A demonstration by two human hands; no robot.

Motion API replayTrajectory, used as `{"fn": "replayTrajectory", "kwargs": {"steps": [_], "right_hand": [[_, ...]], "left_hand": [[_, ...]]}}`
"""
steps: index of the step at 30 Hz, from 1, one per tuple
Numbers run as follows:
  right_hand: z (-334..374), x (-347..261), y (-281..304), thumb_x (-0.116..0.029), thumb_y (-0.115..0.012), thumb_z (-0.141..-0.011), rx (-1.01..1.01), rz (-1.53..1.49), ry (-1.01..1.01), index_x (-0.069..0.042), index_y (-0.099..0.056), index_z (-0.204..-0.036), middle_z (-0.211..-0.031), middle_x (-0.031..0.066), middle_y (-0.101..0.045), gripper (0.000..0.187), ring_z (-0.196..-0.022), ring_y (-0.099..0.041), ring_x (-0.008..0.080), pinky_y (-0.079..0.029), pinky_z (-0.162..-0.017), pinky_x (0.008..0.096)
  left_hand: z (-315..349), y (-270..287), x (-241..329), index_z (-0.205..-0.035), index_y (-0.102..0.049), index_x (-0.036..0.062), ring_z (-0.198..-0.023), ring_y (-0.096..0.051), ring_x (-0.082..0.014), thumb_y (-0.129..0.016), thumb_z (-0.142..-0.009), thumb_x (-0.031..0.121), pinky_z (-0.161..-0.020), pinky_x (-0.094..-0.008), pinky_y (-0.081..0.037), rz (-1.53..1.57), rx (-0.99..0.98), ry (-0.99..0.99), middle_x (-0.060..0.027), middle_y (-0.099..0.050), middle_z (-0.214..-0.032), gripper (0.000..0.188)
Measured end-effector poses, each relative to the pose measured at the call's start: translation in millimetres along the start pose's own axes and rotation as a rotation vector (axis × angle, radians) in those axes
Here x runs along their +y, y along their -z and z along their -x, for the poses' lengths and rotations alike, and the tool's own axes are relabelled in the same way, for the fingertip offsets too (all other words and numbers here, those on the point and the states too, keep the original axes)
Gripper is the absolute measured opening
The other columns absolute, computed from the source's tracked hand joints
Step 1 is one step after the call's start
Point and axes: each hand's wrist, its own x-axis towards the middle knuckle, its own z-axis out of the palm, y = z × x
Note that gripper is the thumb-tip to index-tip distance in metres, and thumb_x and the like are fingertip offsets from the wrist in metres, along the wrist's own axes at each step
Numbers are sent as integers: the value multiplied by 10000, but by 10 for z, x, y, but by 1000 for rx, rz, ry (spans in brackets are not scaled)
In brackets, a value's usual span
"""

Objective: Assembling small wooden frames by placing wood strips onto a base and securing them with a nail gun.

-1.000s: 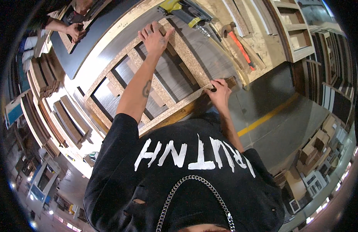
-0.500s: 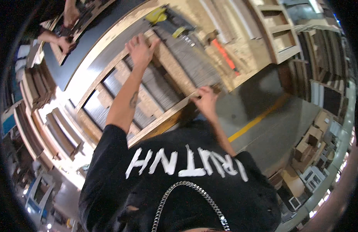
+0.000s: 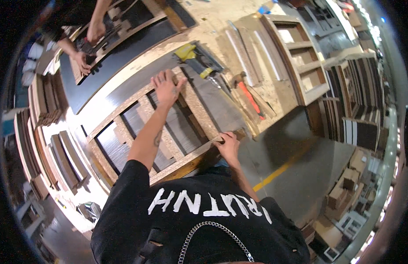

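A rectangular chipboard frame (image 3: 185,157) with crosswise slats lies over a grey wood-grain panel (image 3: 224,108) on the workbench. At its far right corner, my left hand (image 3: 168,90) grips the rail, fingers over the far edge and thumb apart on the side strip. My right hand (image 3: 228,146) pinches the near right corner, with its thumb toward the inside. Beyond the frame lies a yellow-and-black nail gun (image 3: 197,59). A hammer (image 3: 250,97) with an orange handle rests to the right of the panel.
Across the bench, another person's hands (image 3: 83,61) work at a second frame on a dark panel (image 3: 147,50). A shelf-like wooden frame (image 3: 296,57) stands at the back right. Stacked strips (image 3: 47,99) lie on the left. Floor (image 3: 283,154) with a yellow line shows at right.
The view has shifted, so the bench and frame sit lower in the picture. Both my hands keep their grip on the same corners. The other person's hands have moved slightly.
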Motion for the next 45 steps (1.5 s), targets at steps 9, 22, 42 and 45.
{"fn": "replayTrajectory", "kwargs": {"steps": [9,22,42,45], "right_hand": [[-199,-9,-6,-227,-814,-698,-117,13,14,-44,-720,-973,-1101,120,-632,343,-1056,-584,311,-458,-902,439],[-2544,-1382,171,-232,-733,-836,97,-108,410,-23,-530,-1241,-1091,202,-614,499,-1011,-602,384,-496,-870,436],[-3351,-2274,1176,-378,-744,-832,-656,361,442,-24,-674,-1122,-997,159,-717,463,-917,-706,226,-577,-815,352],[-3471,-2003,1049,-284,-761,-817,-694,311,642,-22,-682,-1099,-935,151,-727,393,-842,-720,211,-593,-760,339]], "left_hand": [[0,-19,-67,-1320,-426,41,-1309,-356,-376,-573,-856,631,-1141,-568,-136,26,69,-3,-205,-451,-1317,765],[-44,4,-34,-1298,-457,45,-1273,-375,-350,-583,-838,638,-1142,-562,-132,65,45,50,-165,-460,-1275,761],[-12,-81,-153,-1337,-414,17,-1271,-359,-350,-566,-825,699,-1159,-541,-124,116,-9,101,-174,-446,-1262,866],[-12,-89,-149,-1334,-422,17,-1276,-353,-345,-565,-829,697,-1159,-539,-130,120,-24,97,-172,-441,-1273,859]]}}
